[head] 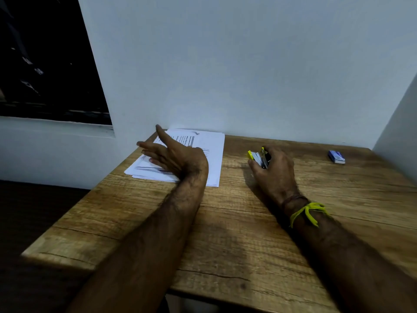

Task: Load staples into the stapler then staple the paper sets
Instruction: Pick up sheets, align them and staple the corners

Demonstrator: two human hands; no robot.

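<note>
Wooden desk [225,222]: right hand [274,170] grips yellow stapler [259,157]; left hand [173,154], fingers straight, over paper stack [203,154].

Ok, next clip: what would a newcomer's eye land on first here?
Probably the right hand, curled around a small yellow stapler at the middle of the wooden desk, with a bright yellow thread tied at that wrist. Next, the left hand, fingers straight, over the stack of printed papers by the wall. A small blue staple box lies apart at the far right.
</note>
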